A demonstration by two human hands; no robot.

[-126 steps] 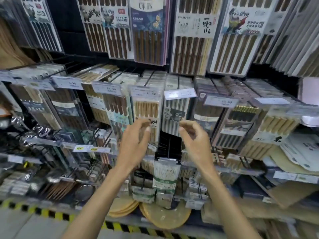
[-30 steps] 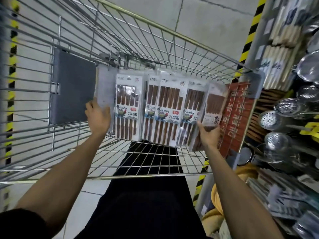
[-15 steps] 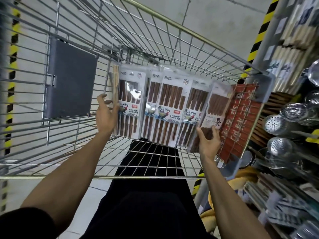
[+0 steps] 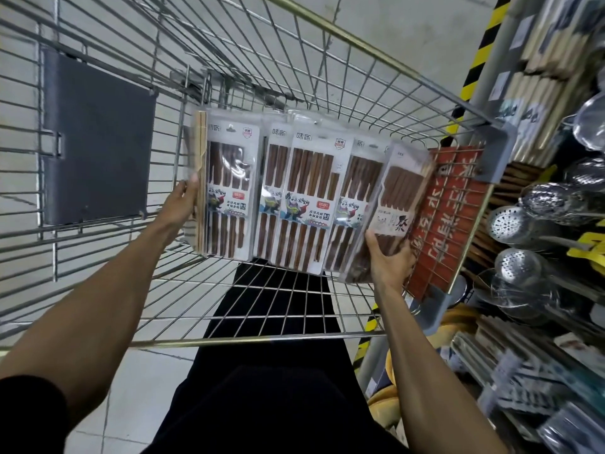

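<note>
Chopstick packs (image 4: 307,204) fanned over the cart (image 4: 262,338)
Dark sticks, white cartoon cards; left hand (image 4: 181,208) and right hand (image 4: 389,262) had fingers clamped on the end packs.

Chopstick packs (image 4: 304,204) stand side by side in the cart (image 4: 327,44), shelves (image 4: 556,224) to its right.

Shop, kitchenware aisle: wire shopping cart (image 4: 262,338), retail chopstick packs (image 4: 307,198), shelf rack w/ steel skimmers (image 4: 509,224).
</note>
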